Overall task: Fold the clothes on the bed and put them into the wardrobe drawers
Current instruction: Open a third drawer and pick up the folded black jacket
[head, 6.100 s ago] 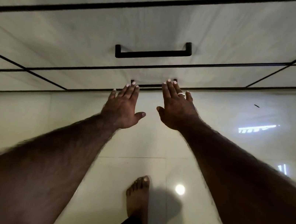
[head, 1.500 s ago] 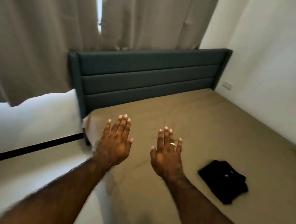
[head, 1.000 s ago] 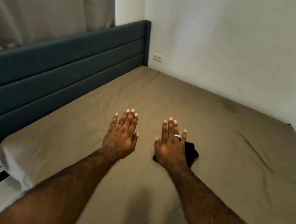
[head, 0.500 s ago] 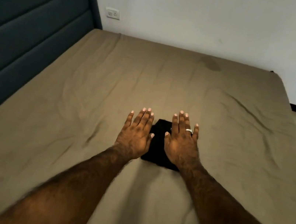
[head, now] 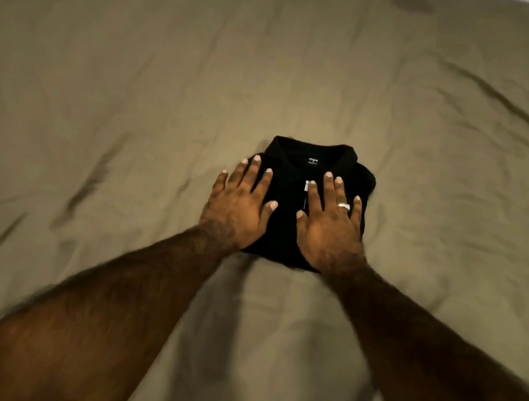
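The folded black polo shirt (head: 296, 184) lies mid-bed on the olive sheet (head: 137, 76). Your left hand (head: 237, 208) and right hand (head: 328, 227) lie over its two sides, fingers (head: 329, 186) straight and spread. Lift without gripping underneath and the folds likely slide open, the collar (head: 313, 154) flopping loose.

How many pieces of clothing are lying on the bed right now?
1: a folded black shirt in the middle of the bed, partly under both hands. Parts of the bed lie out of view.
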A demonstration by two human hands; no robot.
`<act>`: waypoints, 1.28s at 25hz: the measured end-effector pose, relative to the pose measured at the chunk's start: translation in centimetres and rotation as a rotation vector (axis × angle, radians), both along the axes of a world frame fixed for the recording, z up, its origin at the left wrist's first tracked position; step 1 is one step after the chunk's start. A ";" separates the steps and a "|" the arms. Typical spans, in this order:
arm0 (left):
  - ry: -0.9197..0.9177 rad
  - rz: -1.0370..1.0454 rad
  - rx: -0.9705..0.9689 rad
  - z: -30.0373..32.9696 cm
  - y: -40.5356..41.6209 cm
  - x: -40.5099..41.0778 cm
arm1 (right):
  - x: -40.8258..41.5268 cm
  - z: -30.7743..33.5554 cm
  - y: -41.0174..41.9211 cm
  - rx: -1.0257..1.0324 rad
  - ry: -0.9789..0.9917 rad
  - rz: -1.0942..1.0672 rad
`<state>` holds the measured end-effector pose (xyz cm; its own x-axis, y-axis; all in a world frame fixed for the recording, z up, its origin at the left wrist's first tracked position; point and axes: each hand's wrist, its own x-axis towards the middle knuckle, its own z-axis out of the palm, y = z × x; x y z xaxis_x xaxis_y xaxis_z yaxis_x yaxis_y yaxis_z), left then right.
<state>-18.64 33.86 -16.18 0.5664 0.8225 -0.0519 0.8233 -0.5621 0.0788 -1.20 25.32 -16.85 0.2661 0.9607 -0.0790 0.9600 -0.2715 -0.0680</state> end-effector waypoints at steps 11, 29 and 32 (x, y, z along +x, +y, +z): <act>-0.666 0.853 -0.851 -4.8 1.9 2.8 | 3.7 -4.1 1.3 0.068 0.686 -0.885; -1.297 0.728 -0.901 12.3 -10.0 -12.2 | -6.8 12.9 -6.6 0.236 1.541 -0.452; -1.366 0.810 -0.720 20.9 -15.4 -19.3 | -13.5 21.1 -8.5 0.152 1.571 -0.272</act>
<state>-37.96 18.48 4.75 0.0027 0.9251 -0.3798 -0.0119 0.3798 0.9250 -14.69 16.81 4.22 0.1735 0.9246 -0.3392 -0.1579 -0.3138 -0.9363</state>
